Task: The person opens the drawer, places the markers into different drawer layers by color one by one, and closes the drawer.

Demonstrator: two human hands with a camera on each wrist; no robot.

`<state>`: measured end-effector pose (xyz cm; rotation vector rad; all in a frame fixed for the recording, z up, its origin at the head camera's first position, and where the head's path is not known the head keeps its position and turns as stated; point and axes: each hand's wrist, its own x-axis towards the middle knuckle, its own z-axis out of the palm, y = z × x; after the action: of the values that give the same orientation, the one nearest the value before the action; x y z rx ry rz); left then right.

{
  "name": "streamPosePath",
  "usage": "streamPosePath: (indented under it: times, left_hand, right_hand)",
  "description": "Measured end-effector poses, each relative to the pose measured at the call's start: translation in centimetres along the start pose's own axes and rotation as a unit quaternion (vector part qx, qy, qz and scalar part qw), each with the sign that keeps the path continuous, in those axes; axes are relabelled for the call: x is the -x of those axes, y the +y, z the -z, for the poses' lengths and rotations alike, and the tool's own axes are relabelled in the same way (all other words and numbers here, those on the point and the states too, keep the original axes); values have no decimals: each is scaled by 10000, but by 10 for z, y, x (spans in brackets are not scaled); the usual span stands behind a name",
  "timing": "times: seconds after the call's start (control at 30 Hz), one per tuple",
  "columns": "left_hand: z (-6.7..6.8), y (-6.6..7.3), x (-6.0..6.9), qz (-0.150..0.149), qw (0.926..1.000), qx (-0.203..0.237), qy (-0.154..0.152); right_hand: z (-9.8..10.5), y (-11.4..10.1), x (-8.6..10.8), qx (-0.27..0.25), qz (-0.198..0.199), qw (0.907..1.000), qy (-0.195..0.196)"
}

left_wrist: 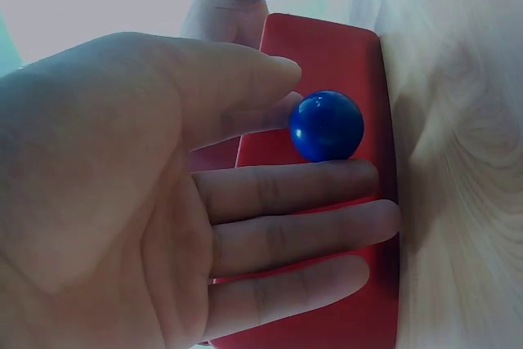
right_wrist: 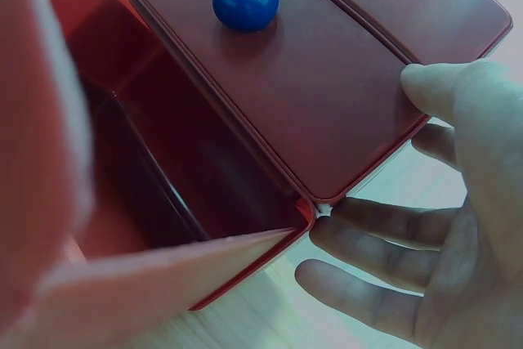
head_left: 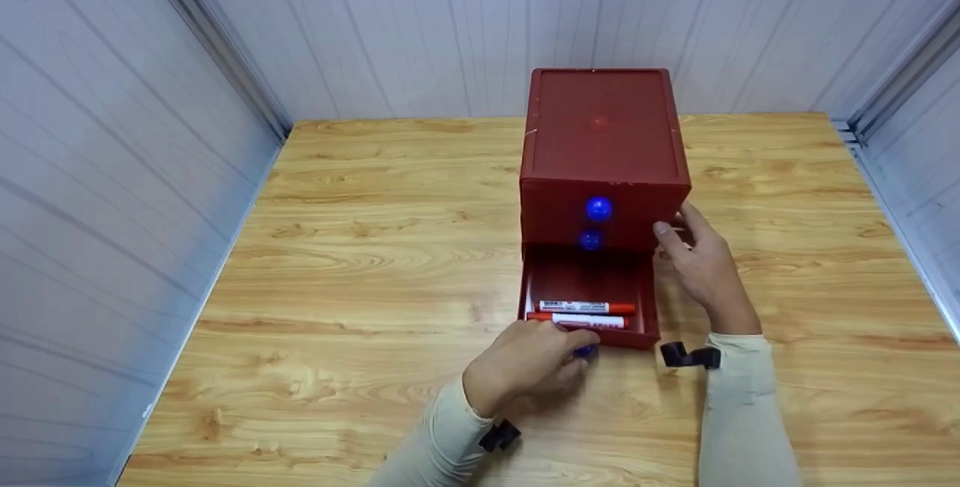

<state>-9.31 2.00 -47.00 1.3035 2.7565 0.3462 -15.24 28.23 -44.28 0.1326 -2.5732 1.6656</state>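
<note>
A red desktop drawer box (head_left: 604,127) with blue ball knobs stands toward the back. Its bottom drawer (head_left: 645,338) is pulled out and holds two red-and-white markers (head_left: 585,308). My left hand (head_left: 525,359) is at the front of that drawer. In the left wrist view its fingers lie straight against the red front, with the blue knob (left_wrist: 327,126) between them. At the box's right front corner is my right hand (head_left: 705,269). Its thumb touches the front of a shut drawer (right_wrist: 302,79), while the extended fingers lie beside the side wall.
The box stands on a wood-grain table (head_left: 360,262). Pale panelled walls (head_left: 420,29) rise behind and on both sides. A black wrist mount (head_left: 690,356) sticks out from the right sleeve, another (head_left: 500,436) from the left.
</note>
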Motion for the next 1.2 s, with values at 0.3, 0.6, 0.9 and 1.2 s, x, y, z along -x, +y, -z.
streamPosePath:
  times: [0.3, 0.6, 0.9, 1.2]
  left_hand:
    - [-2, -2, -3, 25, 9999, 24, 101]
    - [-3, -4, -4, 53, 9999, 140, 3]
    - [-3, -7, -7, 54, 9996, 254, -52]
    - [-4, -10, -9, -32, 9997, 211, 139]
  right_hand:
    - [-1, 30, -10, 108, 15, 9999, 72]
    - [-1, 33, -11, 75, 53, 9999, 78]
    - [0, 21, -7, 68, 8, 10000, 42]
    - [-1, 14, -5, 64, 5, 10000, 40]
